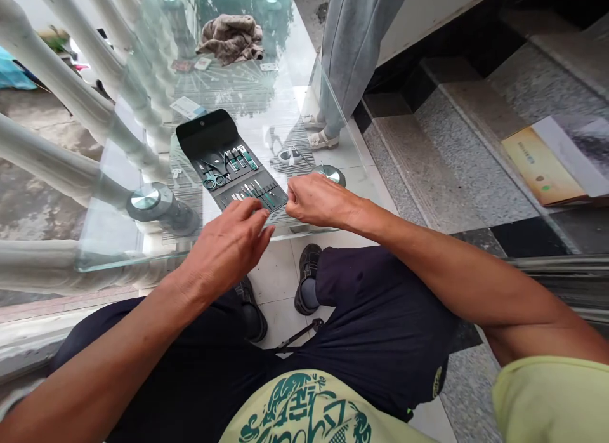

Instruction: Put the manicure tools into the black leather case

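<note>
An unfolded dark manicure kit case (216,138) lies on the glass table, its flap turned back at the far end. Green-handled scissors (214,180), nail clippers (240,157) and several slim tools (257,192) sit in its two rows. My left hand (231,240) hovers at the near edge of the case, palm down, fingers loosely bent and thumb apart, with nothing seen in it. Beside the case's near right corner is my right hand (314,198), its fingers curled closed. Whatever they grip, if anything, is hidden.
The glass table (304,81) bears a crumpled brown cloth (231,40) and a few playing cards (202,63). A person in grey trousers (352,43) stands beyond its right side. White balusters (61,81) line the left; stone steps (457,132) with a box (547,164) rise right.
</note>
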`<action>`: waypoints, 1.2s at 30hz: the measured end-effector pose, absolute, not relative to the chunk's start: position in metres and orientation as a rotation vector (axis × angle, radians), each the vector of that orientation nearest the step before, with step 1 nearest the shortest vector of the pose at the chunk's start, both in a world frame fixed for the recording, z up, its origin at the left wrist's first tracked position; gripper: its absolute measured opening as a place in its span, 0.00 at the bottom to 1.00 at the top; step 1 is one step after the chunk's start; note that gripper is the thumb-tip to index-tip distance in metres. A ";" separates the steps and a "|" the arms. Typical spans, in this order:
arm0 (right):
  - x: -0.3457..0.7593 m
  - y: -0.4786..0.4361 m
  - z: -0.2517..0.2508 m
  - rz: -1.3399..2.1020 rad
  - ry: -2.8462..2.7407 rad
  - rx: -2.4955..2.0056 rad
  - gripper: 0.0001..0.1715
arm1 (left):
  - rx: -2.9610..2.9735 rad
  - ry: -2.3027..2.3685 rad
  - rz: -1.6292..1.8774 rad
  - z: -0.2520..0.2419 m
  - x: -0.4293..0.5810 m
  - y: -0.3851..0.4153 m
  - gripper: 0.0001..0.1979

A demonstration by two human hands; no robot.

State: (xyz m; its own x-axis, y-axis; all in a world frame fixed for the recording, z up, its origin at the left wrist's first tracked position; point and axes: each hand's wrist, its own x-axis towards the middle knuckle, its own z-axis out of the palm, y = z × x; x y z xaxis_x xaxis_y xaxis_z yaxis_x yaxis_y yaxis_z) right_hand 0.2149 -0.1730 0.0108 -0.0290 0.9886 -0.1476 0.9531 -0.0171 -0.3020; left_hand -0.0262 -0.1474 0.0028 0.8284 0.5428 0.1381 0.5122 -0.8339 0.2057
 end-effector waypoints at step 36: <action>0.202 -0.177 -0.016 0.456 -2.159 -2.076 0.07 | 2.748 0.855 -0.009 -0.011 -0.023 -0.133 0.19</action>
